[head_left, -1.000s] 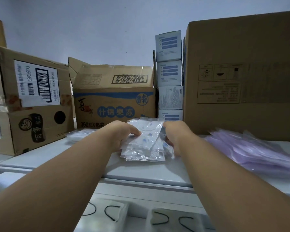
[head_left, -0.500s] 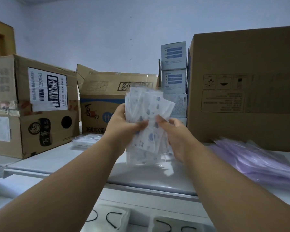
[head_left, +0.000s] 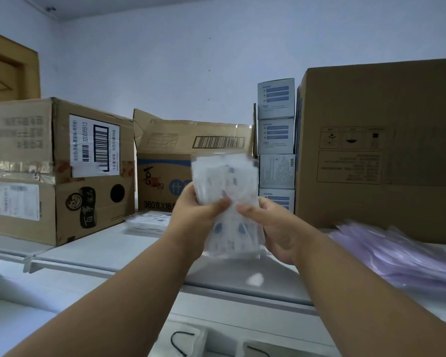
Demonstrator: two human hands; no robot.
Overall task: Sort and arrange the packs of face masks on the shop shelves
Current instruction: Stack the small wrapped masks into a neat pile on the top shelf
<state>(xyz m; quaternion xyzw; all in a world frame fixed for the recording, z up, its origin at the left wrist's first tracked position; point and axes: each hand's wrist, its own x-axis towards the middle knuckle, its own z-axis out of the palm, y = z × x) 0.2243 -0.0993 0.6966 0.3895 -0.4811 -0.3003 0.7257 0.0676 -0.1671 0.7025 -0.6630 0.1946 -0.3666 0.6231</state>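
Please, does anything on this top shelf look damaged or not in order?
Yes. The purple mask packs at the right lie in a loose, slanted heap, not squared. The left cardboard box has torn, peeling tape. The middle box has a flap standing up. Both hands hold a bundle of white packs upright.

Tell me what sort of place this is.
Probably a shop's stock shelf or storeroom. Taped cardboard cartons with barcode labels line the white shelf, small blue-and-white boxes stand stacked against the wall, and loose purple packs lie piled at the right.
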